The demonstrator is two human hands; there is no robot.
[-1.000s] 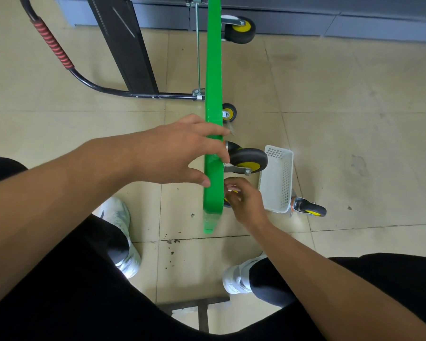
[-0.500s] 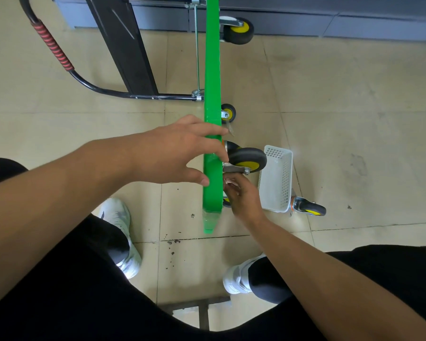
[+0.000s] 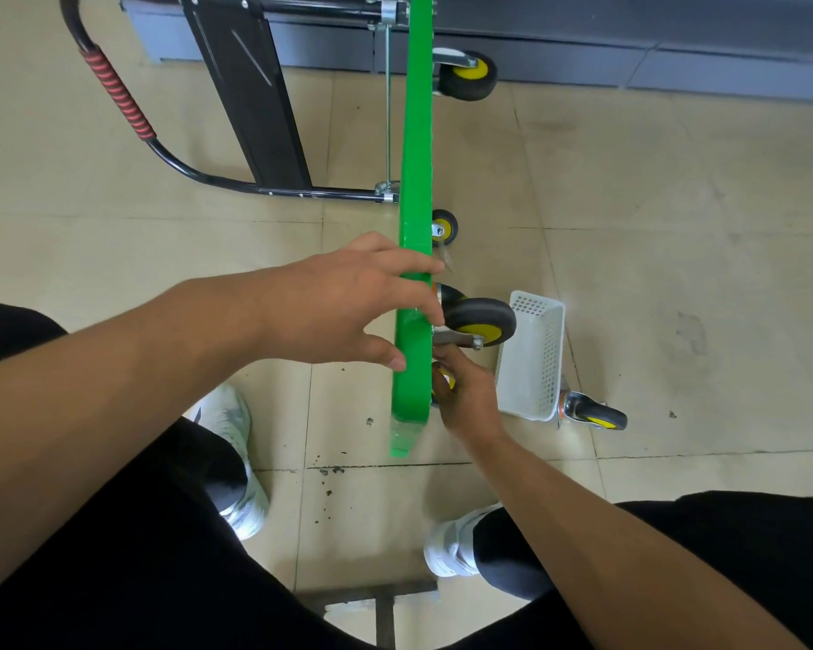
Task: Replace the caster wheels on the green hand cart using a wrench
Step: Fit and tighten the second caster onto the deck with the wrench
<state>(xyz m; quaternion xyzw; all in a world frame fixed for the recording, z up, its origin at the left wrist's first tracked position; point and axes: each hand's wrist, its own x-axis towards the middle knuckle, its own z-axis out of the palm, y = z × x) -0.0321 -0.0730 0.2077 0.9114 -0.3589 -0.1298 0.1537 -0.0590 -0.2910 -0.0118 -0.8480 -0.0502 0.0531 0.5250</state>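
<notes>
The green hand cart (image 3: 416, 133) stands on its side and I see its deck edge-on. My left hand (image 3: 348, 302) grips the deck's upper edge, fingers over the top and thumb on the near face. A black-and-yellow caster wheel (image 3: 482, 321) sticks out to the right of the deck on a metal bracket. My right hand (image 3: 470, 396) is just below that bracket, its fingers curled in at the caster's base against the deck. The deck hides the fingertips. Two more casters (image 3: 444, 226) (image 3: 470, 75) sit farther along the deck. No wrench is in sight.
A white plastic basket (image 3: 531, 358) stands on the tiled floor just right of my right hand, with a loose caster (image 3: 592, 412) beside it. The cart's black handle with a red grip (image 3: 118, 100) lies at the left. My shoes (image 3: 235, 457) (image 3: 456, 546) flank the deck's near end.
My right hand has moved up along the deck, from below the caster to right under its bracket. My left hand and the cart have stayed put.
</notes>
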